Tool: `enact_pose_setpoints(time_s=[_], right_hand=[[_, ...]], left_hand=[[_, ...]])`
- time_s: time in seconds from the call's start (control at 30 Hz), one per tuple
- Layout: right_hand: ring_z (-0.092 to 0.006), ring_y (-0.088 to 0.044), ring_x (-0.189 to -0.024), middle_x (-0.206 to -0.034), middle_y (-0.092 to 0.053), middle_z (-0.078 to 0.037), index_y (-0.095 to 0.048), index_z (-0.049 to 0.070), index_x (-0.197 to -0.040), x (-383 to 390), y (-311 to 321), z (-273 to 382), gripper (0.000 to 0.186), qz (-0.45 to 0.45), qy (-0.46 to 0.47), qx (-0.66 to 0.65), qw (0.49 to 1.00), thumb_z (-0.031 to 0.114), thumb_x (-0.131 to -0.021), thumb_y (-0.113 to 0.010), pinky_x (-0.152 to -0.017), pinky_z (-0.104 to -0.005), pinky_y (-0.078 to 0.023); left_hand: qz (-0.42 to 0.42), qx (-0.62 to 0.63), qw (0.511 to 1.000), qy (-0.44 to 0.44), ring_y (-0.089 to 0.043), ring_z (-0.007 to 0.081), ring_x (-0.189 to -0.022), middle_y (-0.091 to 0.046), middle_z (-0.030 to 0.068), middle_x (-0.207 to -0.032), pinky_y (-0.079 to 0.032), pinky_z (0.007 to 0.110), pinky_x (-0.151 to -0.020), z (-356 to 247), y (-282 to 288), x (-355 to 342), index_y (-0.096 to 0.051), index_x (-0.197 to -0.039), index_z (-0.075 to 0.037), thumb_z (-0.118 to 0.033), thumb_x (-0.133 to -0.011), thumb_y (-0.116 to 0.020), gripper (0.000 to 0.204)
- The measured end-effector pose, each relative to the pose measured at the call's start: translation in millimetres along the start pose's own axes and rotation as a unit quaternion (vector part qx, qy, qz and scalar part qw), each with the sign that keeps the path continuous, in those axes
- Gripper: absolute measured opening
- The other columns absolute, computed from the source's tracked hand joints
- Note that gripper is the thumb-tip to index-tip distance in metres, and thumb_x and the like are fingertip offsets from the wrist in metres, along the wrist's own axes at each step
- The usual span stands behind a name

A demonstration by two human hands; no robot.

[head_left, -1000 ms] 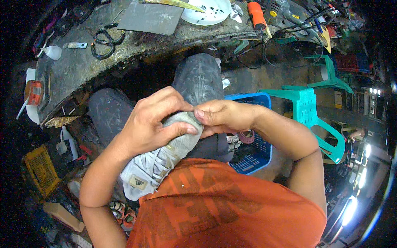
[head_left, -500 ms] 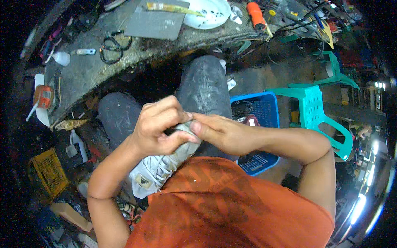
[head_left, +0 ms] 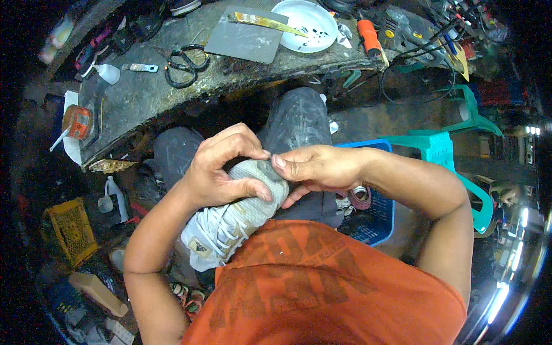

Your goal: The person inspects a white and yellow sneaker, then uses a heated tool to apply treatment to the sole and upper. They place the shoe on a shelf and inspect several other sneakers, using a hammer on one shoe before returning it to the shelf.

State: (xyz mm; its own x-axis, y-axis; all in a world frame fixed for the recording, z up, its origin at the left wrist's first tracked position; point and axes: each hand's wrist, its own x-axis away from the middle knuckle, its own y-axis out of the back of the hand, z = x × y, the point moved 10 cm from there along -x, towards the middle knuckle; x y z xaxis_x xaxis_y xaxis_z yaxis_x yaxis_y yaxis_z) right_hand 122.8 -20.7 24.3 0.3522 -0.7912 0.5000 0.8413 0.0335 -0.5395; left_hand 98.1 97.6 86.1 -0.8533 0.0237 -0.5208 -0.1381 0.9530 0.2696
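A light grey sneaker (head_left: 227,224) with white laces lies over my lap, its toe pointing up and to the right between my hands. My left hand (head_left: 221,167) is closed round the toe, thumb on the mesh upper and fingertips at the front edge. From the other side, my right hand (head_left: 319,167) grips the edge of the toe with its thumb on top, close to the left fingertips. Some right fingers go under the toe and are partly hidden. Whether a small piece sits between the fingertips, I cannot tell.
Ahead curves a worn workbench (head_left: 138,98) bearing black-handled scissors (head_left: 183,66), a grey slab (head_left: 244,43), a white plate (head_left: 330,29) with dark specks and an orange-handled tool (head_left: 369,39). A blue basket (head_left: 384,218) with shoes and a green chair (head_left: 440,152) stand at right.
The right hand has turned, with lower fingers now reaching under the toe. More of the sneaker's toe shows between the hands. The whole view has shifted slightly.
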Motion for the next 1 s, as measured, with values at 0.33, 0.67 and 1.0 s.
enact_pose_setpoints(time_s=[0.33,0.67,1.0], right_hand=[[-0.0283,-0.057,-0.128,-0.132,-0.064,-0.019,-0.054,0.000,-0.137,25.5,-37.0,34.5,0.061,-0.048,0.042,0.297,0.953,0.051,-0.113,-0.031,-0.111,-0.0432,-0.042],[-0.0531,-0.066,-0.097,-0.100,-0.066,-0.033,-0.044,-0.002,-0.131,38.0,-57.3,19.8,0.042,-0.096,-0.023,0.284,0.954,0.036,-0.112,-0.040,-0.082,-0.0563,-0.052],[-0.0474,-0.065,-0.097,-0.099,-0.065,-0.028,-0.050,-0.001,-0.116,23.4,-43.5,25.4,0.037,-0.139,0.012,0.300,0.944,0.035,-0.112,-0.040,-0.085,-0.0528,-0.051]], left_hand=[[-0.003,-0.120,0.988,-0.092,-0.062,0.0254,-0.058,-0.061,0.0090,-0.073,-0.047,0.035,-0.051,-53.8,-13.0,-0.2,-0.067,-0.086,-0.001,-0.038,-0.064,-0.092,0.049],[-0.027,-0.062,0.987,-0.143,-0.050,0.0179,-0.049,-0.050,0.0038,-0.066,-0.033,0.032,-0.042,-74.6,-29.1,3.4,-0.065,-0.073,-0.002,-0.034,-0.063,-0.088,0.040],[-0.026,-0.094,0.991,-0.094,-0.052,0.0227,-0.050,-0.053,0.0074,-0.067,-0.039,0.036,-0.045,-53.8,-19.7,6.8,-0.065,-0.074,-0.002,-0.038,-0.068,-0.090,0.043]])
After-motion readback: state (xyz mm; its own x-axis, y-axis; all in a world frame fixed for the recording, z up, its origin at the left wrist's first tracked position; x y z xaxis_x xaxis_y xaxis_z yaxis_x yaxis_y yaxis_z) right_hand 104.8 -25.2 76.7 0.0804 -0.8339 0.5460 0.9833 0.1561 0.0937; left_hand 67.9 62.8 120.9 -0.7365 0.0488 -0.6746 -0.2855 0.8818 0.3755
